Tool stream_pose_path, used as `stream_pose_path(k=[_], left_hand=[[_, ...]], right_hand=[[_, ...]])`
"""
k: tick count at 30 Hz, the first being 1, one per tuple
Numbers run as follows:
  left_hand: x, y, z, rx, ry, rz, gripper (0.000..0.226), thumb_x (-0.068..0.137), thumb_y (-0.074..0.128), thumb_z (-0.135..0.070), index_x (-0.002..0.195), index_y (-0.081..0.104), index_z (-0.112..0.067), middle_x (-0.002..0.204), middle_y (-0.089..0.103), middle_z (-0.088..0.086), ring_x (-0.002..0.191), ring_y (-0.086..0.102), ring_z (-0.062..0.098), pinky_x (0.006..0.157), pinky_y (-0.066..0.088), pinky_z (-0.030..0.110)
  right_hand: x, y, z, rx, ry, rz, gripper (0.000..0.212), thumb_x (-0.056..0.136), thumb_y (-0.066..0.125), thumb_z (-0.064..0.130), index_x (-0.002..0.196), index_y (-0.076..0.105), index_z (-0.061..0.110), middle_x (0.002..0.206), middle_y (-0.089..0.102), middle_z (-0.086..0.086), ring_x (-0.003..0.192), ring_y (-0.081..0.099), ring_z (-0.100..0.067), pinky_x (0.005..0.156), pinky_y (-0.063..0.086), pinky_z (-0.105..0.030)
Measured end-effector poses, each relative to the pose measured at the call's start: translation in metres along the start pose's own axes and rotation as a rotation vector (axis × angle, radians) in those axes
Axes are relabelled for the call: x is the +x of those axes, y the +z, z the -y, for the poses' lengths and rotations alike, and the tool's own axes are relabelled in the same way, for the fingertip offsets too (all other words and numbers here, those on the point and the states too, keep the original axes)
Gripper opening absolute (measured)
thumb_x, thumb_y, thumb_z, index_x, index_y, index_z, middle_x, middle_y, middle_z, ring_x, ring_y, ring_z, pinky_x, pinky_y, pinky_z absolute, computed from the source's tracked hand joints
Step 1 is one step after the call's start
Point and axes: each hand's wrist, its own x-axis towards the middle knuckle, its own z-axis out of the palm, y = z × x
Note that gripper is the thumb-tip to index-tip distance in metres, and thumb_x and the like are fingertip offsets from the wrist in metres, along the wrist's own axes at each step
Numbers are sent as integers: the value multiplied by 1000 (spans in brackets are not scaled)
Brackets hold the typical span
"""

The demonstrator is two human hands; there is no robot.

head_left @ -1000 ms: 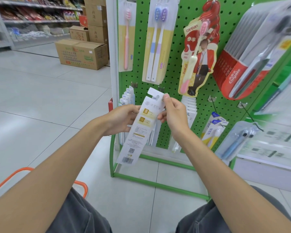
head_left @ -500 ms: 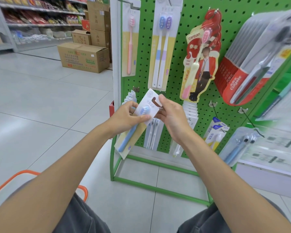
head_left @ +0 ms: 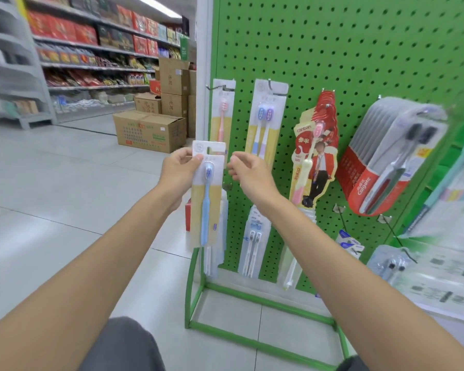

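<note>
Left grip (head_left: pixel 178 172) clamped on the pack (head_left: pixel 208 207): thumb across the front of the card just above the brush head, fingers behind. The pack is a single blue toothbrush on a white and yellow card. It is held upright, off any hook, in front of the left edge of the green pegboard (head_left: pixel 359 49), with its hang tab at the top. Right grip (head_left: pixel 249 174) is level with the tab and just beside the pack's upper right corner, fingers curled toward it. Motion blur there, so cannot tell whether the fingertips touch the card or whether this grip is closed on anything. Directly behind and above the held pack, a pink brush pack (head_left: pixel 221 113) hangs on a hook (head_left: pixel 220 87). To its right hangs a twin pack (head_left: pixel 264 121) with blue and purple brushes, then a red Canban pack (head_left: pixel 315 156), then a thick row of Colgate packs (head_left: pixel 391 156) tilted out from the board. Lower packs (head_left: pixel 252 242) hang on the row below, partly hidden by the forearms. The board stands on a green frame on the tiled floor (head_left: pixel 51 183). Cardboard boxes (head_left: pixel 150 131) are stacked well apart to the left, with stocked shelves (head_left: pixel 91 49) behind them.
</note>
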Motion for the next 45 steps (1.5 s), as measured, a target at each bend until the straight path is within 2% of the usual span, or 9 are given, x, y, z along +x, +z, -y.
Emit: stream_pose_path(k=[5,10,13,16,23,31,35,38,45], left_hand=[[56,-10,-37,20,70,-180,17,102,49,-12,92,61,-17,92,67,1,86,62,18,80,51,35],[117,-6,-62,54,79,-235,19,101,45,-10,97,61,-20,100,68,-1,94,63,18,89,50,37],[139,2,-67,82,95,-183,19,101,45,-9,105,62,-17,109,69,2,102,65,20,94,51,38],[156,8,-65,87,95,-97,21,101,46,-9,97,63,-21,108,70,3,106,66,24,97,51,45],[181,19,-54,56,91,53,22,102,45,-6,96,64,-16,101,69,8,92,64,24,91,52,43],[193,28,-47,235,106,174,19,102,46,-5,102,65,-10,97,69,5,85,61,16,83,51,34],[202,22,-48,197,62,97,25,98,46,0,99,66,-15,93,64,5,81,59,16,74,54,30],[212,15,-51,139,41,-3,20,100,45,-2,111,61,-9,99,56,9,78,59,14,68,60,32],[221,22,-75,309,87,205,29,99,52,-5,123,63,-16,102,64,-1,65,53,6,50,46,13]], right_hand=[[23,15,36,-85,-4,81,38,104,41,23,141,46,15,143,50,-2,114,58,-15,99,47,-33],[59,24,51,-70,-1,72,41,104,36,18,145,39,19,126,52,1,99,55,-15,99,48,-43],[82,26,53,-53,16,46,44,103,35,14,147,34,20,132,49,2,110,53,-12,93,45,-29],[102,29,51,-21,25,14,48,102,35,11,149,30,22,132,47,3,104,50,-6,76,39,-18],[133,36,44,28,-20,-66,51,98,38,6,145,30,24,139,44,2,125,47,-15,104,42,-34],[140,41,34,-33,-74,-66,70,95,43,4,154,10,23,158,8,8,143,25,-15,116,30,-40],[143,44,31,-59,-141,-85,70,93,45,1,153,13,21,156,9,7,142,25,-16,117,29,-39],[146,45,30,-110,-221,-138,69,93,47,1,152,19,21,154,12,4,143,20,-17,118,26,-35],[156,44,33,-217,-368,-187,49,97,51,8,142,41,25,151,19,0,142,25,-16,114,29,-28]])
